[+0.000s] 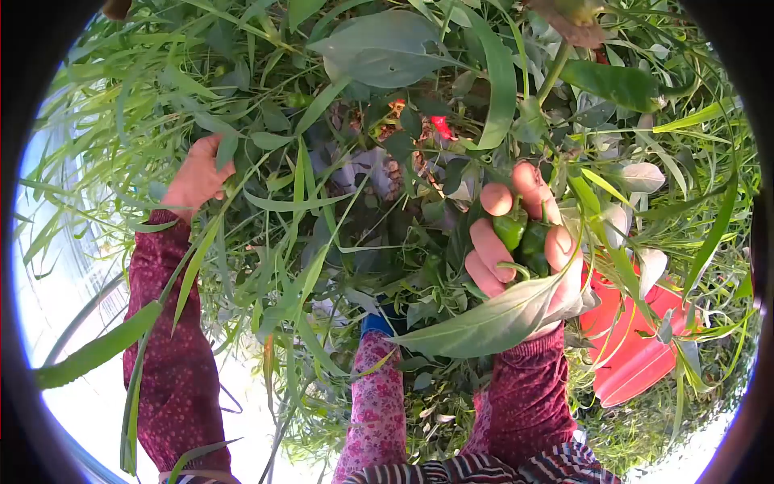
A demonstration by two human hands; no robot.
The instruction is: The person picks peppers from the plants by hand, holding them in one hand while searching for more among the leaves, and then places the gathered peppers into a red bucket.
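Several green peppers (532, 242) lie in the cupped palm of my right hand (556, 250), its fingers curled around them. A broad pale leaf (492, 323) crosses in front of that wrist. Over on the left, my left hand (197, 179) reaches into the grass and leaves, with its fingers bent inward. Foliage covers its fingertips, so what they grip does not show. A long green pepper (613, 85) hangs from the plant above my right hand. Deeper among the stems, a small red pepper (442, 127) shows between the two hands.
A red plastic container (625, 343) sits in the grass at the right, partly behind blades and leaves. Tall grass (129, 113) grows thickly through the pepper plants. A floral-clad leg (375, 403) stands below, in the middle. Bright whitish sheeting (72, 323) lies at left.
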